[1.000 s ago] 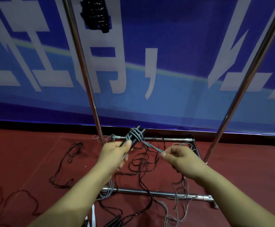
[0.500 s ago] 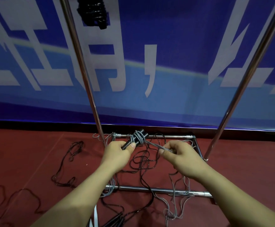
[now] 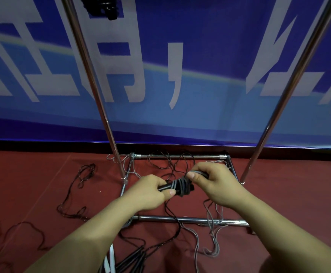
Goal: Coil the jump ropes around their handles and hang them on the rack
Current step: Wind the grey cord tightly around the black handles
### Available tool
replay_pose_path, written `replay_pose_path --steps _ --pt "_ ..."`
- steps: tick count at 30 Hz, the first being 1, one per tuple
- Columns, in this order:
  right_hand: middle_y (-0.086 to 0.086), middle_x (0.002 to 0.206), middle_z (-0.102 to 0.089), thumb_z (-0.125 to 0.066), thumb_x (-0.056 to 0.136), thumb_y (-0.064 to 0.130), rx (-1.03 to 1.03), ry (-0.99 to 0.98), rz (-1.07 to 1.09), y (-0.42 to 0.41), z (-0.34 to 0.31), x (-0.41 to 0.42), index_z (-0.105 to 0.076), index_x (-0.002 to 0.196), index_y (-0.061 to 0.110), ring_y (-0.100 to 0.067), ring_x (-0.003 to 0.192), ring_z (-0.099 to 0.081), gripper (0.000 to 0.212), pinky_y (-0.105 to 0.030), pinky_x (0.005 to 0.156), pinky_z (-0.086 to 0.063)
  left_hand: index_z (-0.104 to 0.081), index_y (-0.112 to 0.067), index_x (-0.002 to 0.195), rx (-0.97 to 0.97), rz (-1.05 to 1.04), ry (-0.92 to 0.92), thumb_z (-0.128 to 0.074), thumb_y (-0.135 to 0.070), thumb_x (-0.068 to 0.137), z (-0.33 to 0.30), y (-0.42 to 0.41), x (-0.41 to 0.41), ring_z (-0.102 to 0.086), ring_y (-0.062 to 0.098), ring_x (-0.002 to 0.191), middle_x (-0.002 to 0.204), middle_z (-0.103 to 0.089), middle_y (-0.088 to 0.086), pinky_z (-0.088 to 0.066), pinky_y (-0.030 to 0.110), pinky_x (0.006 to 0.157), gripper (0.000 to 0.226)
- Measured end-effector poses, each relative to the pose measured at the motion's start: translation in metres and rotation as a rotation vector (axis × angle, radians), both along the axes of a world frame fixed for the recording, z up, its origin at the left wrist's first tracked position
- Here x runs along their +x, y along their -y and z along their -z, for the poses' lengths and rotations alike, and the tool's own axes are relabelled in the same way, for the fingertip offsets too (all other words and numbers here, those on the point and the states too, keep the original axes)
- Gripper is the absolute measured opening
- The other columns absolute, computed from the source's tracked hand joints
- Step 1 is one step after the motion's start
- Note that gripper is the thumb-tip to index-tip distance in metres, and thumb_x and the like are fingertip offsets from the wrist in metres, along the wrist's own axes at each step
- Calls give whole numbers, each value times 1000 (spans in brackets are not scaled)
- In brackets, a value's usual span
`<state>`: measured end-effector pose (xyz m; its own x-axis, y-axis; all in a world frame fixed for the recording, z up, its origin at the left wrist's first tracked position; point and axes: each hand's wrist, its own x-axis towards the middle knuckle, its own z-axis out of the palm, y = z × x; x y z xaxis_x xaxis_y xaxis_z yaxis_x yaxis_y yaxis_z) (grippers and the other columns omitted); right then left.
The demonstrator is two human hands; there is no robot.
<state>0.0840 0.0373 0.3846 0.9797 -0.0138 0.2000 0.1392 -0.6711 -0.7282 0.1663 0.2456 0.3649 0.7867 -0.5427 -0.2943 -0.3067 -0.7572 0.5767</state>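
My left hand (image 3: 151, 192) grips the black handles (image 3: 165, 187) of a jump rope, held level above the rack's base. Grey rope (image 3: 181, 187) is wound in several turns around the handles' right end. My right hand (image 3: 210, 182) pinches the grey rope right at the coil, thumb on top. The loose remainder of the grey rope (image 3: 212, 229) trails down to the floor. A coiled black rope (image 3: 101, 5) hangs at the top of the metal rack (image 3: 93, 79), partly cut off by the frame.
The rack's base frame (image 3: 190, 220) lies on the red floor under my hands, with two slanting uprights. Loose black ropes (image 3: 82, 184) sprawl at left and inside the base. More black handles (image 3: 133, 259) and a white one (image 3: 109, 261) lie near my feet. A blue banner (image 3: 200, 66) fills the background.
My right hand has moved left from pulling the rope taut to the coil itself. The handles have dropped from tilted upward to nearly level, and both hands sit lower.
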Motion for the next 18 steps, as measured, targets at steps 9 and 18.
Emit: replay_pose_path --steps 9,18 --pt "16 73 -66 -67 93 34 83 13 80 3 -1 2 -67 78 36 0 69 -59 15 -22 67 -48 -64 -6 85 -194 276 -105 -66 -37 96 -27 -12 -15 -39 9 57 64 -42 -4 -33 27 57 33" --pt "6 63 -57 -73 86 26 576 -148 101 1 -7 1 -70 75 19 -5 57 -47 14 -15 56 -40 -62 -27 69 -398 360 -218 -67 -35 95 -37 -16 -23 -45 11 55 59 -50 -6 -35 27 54 28"
